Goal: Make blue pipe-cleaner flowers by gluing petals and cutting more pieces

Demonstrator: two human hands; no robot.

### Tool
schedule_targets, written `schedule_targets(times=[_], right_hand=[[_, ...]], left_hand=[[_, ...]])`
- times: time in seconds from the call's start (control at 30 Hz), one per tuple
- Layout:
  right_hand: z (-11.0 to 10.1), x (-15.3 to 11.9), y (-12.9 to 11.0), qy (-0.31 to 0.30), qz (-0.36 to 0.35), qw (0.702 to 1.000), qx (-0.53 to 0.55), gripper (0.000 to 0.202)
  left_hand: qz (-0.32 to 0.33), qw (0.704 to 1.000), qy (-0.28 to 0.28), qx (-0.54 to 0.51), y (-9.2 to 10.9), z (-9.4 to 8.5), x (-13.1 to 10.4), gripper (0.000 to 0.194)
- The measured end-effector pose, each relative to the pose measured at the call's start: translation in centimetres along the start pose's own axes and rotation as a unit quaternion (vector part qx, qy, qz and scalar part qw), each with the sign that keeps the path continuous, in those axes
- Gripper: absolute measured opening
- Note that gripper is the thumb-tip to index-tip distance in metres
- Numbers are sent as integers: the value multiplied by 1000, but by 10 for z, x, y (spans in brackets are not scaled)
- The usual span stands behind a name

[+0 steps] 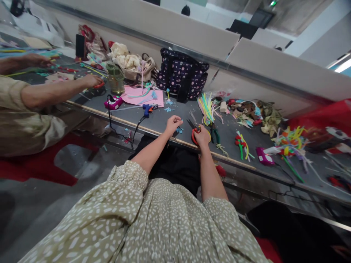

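My left hand [173, 124] is at the table's front edge, thumb and fingertips pinched on a small blue piece too tiny to make out fully. Just below its fingertips lie several blue pieces [179, 130] on the dark tabletop. My right hand [202, 136] is closed round the handles of a pair of scissors [194, 136] with red-orange loops. The dark blades point away and to the left, toward my left hand, without touching it. Beside my right hand rest green-handled pliers [215, 135]. Beyond it lies a bundle of yellow, white and green pipe cleaners [207, 109].
Left of my hands are a blue glue gun [147, 110], a pink sheet [142, 97], a magenta box [113, 103] and a jar [115, 78]. A polka-dot bag [182, 75] stands behind. A co-worker's hand [93, 82] works at far left. Another magenta box [264, 157] sits right.
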State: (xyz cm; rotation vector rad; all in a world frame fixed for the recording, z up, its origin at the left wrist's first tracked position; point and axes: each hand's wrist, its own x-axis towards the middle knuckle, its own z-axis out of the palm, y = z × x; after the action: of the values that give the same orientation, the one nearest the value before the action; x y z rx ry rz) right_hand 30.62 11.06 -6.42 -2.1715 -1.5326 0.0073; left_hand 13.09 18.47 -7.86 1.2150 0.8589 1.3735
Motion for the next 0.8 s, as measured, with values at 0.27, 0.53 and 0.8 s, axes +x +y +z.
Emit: schedule_targets(times=[0.27,0.53,0.8], right_hand=[[0,-4,2,30,-26,998,38,45],[-2,-19,-17,44,-96,993,43,41],[-5,-25,-34,12,-105,994,3,40]], left_hand=[[-39,993,12,-109,6,-1,-1,17],[-68,980,52,-180,4,-9,5,21],[-104,965,61,-234,9,-8,5,18]])
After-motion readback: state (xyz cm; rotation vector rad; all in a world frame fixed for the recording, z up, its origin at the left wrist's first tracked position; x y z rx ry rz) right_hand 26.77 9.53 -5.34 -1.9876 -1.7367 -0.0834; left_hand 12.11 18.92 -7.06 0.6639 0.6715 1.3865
